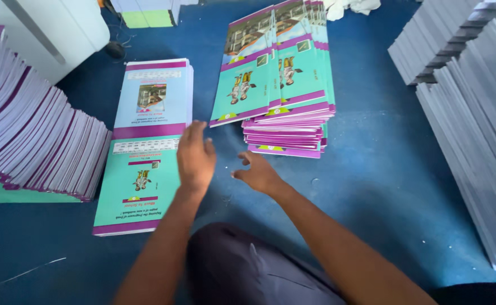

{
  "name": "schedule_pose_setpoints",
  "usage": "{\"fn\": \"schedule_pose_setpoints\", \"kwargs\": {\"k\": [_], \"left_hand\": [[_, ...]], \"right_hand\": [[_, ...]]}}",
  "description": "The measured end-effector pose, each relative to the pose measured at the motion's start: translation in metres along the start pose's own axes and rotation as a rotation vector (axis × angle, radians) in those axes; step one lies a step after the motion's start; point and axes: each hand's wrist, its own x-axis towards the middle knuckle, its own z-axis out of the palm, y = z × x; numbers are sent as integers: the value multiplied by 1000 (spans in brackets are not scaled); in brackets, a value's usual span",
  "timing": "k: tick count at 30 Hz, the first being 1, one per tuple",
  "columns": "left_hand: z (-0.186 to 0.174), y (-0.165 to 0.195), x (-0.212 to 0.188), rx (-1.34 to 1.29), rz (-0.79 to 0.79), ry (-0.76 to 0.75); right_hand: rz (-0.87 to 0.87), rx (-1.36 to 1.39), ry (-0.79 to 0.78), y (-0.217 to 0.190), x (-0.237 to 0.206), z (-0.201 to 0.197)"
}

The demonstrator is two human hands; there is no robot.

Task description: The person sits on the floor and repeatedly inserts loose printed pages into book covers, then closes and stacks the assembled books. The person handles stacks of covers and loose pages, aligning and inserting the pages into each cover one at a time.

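My left hand (195, 158) hovers palm down, fingers loosely apart, at the right edge of a flat stack of unfolded teal, purple and pale-blue printed covers (146, 141) lying on the blue floor. My right hand (257, 172) is open with fingers spread, just in front of a taller pile of folded teal and purple booklets (284, 85). Neither hand holds anything. My knee in dark trousers (242, 265) shows at the bottom.
A fanned, leaning mass of booklets (33, 141) fills the left side. Grey-white stacks of paper (474, 96) line the right. A white machine (50, 28) stands at the top left, and crumpled white cloth (349, 7) lies at the top.
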Motion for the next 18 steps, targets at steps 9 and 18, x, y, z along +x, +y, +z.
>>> {"fn": "schedule_pose_setpoints", "kwargs": {"k": [9,18], "left_hand": [[30,81,-37,-287,-130,-59],[50,89,-55,-259,-334,-249]], "right_hand": [[-9,-51,30,31,-44,-52],[197,102,18,35,-56,-73]]}}
